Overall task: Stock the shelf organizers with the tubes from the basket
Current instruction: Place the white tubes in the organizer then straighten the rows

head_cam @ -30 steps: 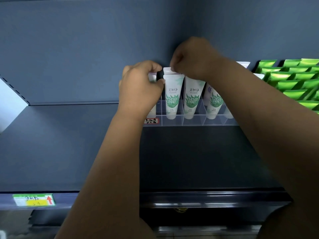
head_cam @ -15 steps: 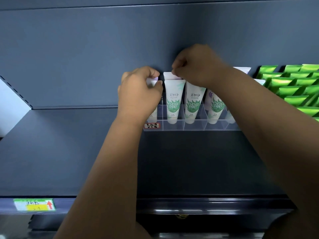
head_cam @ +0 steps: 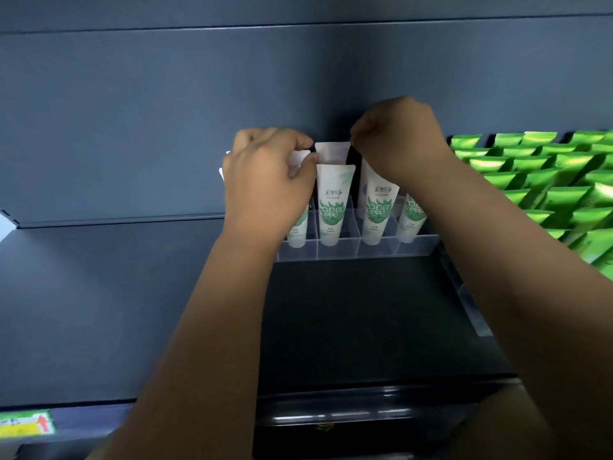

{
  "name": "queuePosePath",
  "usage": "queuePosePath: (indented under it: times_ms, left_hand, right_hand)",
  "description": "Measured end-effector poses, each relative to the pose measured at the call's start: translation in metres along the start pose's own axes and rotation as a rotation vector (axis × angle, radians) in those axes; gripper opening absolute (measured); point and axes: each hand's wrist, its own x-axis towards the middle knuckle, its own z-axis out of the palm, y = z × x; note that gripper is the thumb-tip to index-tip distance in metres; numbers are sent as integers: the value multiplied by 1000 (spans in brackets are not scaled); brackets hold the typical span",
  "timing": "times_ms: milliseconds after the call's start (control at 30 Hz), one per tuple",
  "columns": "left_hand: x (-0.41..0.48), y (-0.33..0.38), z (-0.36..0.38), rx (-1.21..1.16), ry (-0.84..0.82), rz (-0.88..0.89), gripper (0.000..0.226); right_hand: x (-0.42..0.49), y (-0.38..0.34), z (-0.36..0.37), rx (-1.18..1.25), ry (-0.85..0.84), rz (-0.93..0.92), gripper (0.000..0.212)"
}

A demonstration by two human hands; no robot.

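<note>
Moved left hand and right hand apart over the last second, exposing back tube crimp between the fingertips. Pinched left tube crimp with left thumb and fingers. Curled right fingers at back tube's right corner; couldn't tell if gripping. Found both seated in organizer slots below the fingers, so judged this as straightening, not loading. Tight right of right fingers: green packs near. Open shelf wristward and left of left fingers. Saw no basket.
</note>
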Motion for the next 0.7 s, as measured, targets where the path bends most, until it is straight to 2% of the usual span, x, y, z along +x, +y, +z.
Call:
queuePosePath:
  times_ms: [133, 233, 367, 600, 700]
  left_hand:
    - [-1, 6, 13, 60, 7, 64, 20]
    - [-6, 8, 17, 130, -42, 111, 22]
    - [-11, 16, 19, 203, -112, 142, 25]
    - [-17, 16, 18, 212, -119, 147, 30]
    - [-17, 14, 17, 212, -113, 166, 31]
  right_hand:
    - [-1, 0, 6, 106, 23, 21, 25]
    - [5, -3, 16, 87, -8, -14, 23]
    - [11, -6, 21, 124, -28, 32, 22]
    - [11, -2, 25, 78, -60, 53, 26]
    - [9, 0, 26, 10, -23, 27, 30]
